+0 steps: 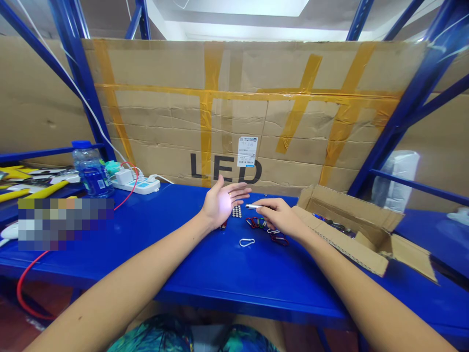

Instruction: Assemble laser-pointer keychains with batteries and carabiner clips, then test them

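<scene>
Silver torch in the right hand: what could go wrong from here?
The silver torch sits in the fingers of the right hand; if it slipped, it might drop among the carabiners below.
The left hand, open and lit at the palm, is close to rows of small round silver pieces; a careless move could scatter them.
The red cable loops past the table's front edge and might get snagged.

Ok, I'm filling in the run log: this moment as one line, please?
Right hand: holds silver flashlight | Left hand: open, palm lit | Blue table: carabiners | Right side: open cardboard box
</scene>
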`<state>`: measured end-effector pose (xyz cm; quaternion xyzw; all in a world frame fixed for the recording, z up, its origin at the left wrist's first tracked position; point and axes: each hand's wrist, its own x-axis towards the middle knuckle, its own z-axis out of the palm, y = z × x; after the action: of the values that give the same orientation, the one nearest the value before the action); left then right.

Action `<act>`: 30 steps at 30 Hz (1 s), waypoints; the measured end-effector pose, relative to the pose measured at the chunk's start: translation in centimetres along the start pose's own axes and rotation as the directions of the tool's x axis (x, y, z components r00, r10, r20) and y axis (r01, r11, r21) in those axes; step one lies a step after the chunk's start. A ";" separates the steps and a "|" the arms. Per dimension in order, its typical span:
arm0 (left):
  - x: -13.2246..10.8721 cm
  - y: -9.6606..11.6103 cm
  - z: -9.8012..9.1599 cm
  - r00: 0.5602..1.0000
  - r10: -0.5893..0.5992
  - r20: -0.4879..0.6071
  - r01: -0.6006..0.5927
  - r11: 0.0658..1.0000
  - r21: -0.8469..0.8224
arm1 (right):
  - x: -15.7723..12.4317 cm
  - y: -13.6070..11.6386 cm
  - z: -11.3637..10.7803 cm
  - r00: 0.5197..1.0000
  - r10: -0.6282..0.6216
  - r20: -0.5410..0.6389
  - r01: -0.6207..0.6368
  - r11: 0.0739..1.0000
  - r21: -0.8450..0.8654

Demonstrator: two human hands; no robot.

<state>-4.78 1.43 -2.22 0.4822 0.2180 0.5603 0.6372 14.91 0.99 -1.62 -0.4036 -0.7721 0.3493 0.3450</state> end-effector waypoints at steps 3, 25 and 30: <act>0.0 0.0 -0.1 1.000 0.001 -0.008 -0.001 1.000 0.002 | 0.0 0.1 0.0 1.000 0.030 0.007 -0.030 0.999 0.023; 0.2 0.0 -0.2 0.999 -0.024 -0.034 0.022 0.999 -0.046 | -0.1 -0.4 -0.1 0.999 -0.044 -0.007 0.043 0.996 -0.078; 0.0 0.0 0.1 0.999 -0.024 -0.040 0.022 0.999 -0.041 | -0.1 -0.5 -0.1 0.999 -0.048 0.013 0.049 0.995 -0.092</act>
<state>-4.68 1.41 -2.16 0.4551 0.2251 0.5669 0.6487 14.87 0.73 -1.16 -0.3984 -0.7988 0.3068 0.3303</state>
